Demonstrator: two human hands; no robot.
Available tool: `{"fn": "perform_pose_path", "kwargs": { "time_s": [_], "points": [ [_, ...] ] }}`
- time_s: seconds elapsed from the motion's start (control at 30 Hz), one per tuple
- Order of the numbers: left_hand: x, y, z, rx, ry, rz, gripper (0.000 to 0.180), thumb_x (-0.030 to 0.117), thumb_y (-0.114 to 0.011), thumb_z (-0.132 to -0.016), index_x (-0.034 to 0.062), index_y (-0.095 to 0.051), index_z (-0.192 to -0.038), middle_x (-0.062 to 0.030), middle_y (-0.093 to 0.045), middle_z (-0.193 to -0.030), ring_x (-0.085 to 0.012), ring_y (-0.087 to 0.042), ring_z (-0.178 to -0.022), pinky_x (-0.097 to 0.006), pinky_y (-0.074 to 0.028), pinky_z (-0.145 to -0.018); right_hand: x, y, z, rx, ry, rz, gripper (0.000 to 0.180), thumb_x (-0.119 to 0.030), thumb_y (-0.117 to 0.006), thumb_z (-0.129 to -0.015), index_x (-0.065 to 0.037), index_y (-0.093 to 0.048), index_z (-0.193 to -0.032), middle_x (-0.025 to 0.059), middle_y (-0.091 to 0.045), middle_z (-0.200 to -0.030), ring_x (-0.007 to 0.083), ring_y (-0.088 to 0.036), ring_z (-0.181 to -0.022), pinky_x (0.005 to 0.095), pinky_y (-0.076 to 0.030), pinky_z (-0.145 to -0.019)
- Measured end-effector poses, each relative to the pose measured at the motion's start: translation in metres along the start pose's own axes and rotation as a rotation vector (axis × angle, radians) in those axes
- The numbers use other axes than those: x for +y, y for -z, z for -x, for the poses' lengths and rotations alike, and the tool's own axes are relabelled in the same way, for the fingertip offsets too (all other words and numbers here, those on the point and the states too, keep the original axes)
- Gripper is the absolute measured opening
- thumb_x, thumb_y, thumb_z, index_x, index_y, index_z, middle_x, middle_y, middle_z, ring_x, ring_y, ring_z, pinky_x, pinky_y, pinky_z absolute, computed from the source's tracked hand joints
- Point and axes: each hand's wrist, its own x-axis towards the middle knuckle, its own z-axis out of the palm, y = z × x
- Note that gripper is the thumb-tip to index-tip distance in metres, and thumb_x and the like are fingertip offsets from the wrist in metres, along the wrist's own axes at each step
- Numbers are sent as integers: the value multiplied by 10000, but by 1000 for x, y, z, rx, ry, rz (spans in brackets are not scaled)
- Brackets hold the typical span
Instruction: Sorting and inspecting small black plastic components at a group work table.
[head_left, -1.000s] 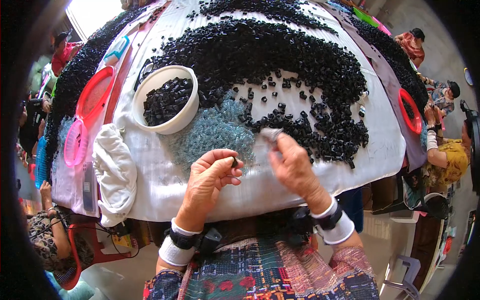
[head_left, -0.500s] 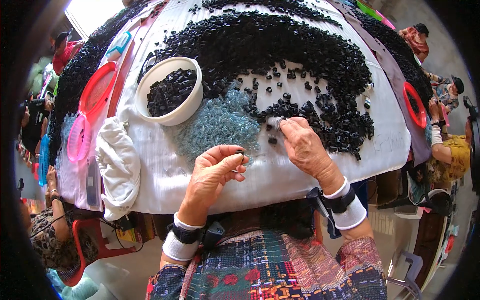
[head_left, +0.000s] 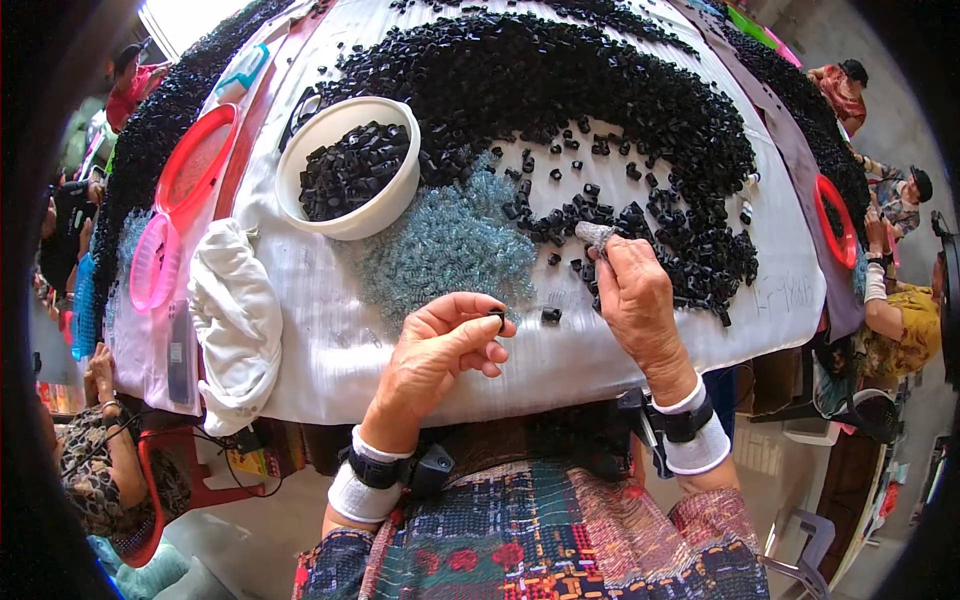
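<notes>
My left hand (head_left: pixel 440 350) pinches a small black tube piece (head_left: pixel 497 316) between thumb and forefinger, just above the white table cover (head_left: pixel 330 340). My right hand (head_left: pixel 632 295) reaches into the scattered black pieces (head_left: pixel 640 215), its fingertip wrapped in grey cloth (head_left: pixel 595 235); whether it holds a piece I cannot tell. A patch of pale blue pieces (head_left: pixel 450 245) lies between the hands and a white bowl (head_left: pixel 345 165) filled with black pieces. A long curved heap of black pieces (head_left: pixel 560 80) spreads across the far table.
A crumpled white cloth (head_left: pixel 235 320) lies at the left edge. Red and pink baskets (head_left: pixel 190 175) sit further left, another red basket (head_left: pixel 835 220) at the right. Other people sit around the table on both sides (head_left: pixel 895 310).
My right hand has moved forward from near the left hand into the scattered black pieces. The left hand stays in place, still pinching its piece.
</notes>
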Motion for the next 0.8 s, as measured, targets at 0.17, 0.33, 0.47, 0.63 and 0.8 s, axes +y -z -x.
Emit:
{"fn": "perform_pose_path", "kwargs": {
  "time_s": [0.17, 0.33, 0.47, 0.63, 0.8],
  "points": [
    [-4, -1, 0, -30, 49, -106, 204, 125, -650, -861, 26, -612, -1035, -85, -671, -910, -114, -640, -722, -246, -531, -638, 3, -3, -1, 32, 31, 27, 278, 43, -571, -767, 13, -584, -1043, 144, -611, -895, 311, -565, -871, 377, -476, -773],
    [-3, -4, 1, -24, 67, -147, 178, 81, -631, -860, 25, -609, -1028, -91, -665, -896, -132, -635, -712, -273, -541, -650, 1, 0, -6, 52, 13, -22, 313, 69, -563, -762, 4, -592, -1066, 141, -608, -869, 311, -569, -838, 373, -474, -753],
    [-3, -4, 0, -18, 71, -164, 191, 112, -650, -859, 6, -615, -1014, -65, -664, -873, -112, -632, -734, -237, -523, -649, -17, -4, 0, -93, 43, -135, 299, 77, -604, -710, -20, -605, -993, 124, -597, -810, 289, -565, -787, 361, -474, -692],
    [-4, -6, 1, -30, 42, -158, 191, 103, -648, -860, -6, -615, -1013, -57, -658, -861, -111, -628, -731, -236, -519, -641, -19, -11, 8, -149, 126, -41, 219, 22, -645, -680, -4, -550, -875, 146, -584, -854, 333, -552, -823, 391, -462, -719],
    [-7, -5, 2, -25, 20, -162, 202, 108, -650, -861, -13, -614, -1019, -58, -658, -858, -114, -628, -731, -239, -519, -640, -19, -14, 13, -136, 152, 48, 260, -1, -646, -687, -14, -567, -934, 134, -583, -866, 312, -553, -832, 384, -456, -727]
  ]
}}
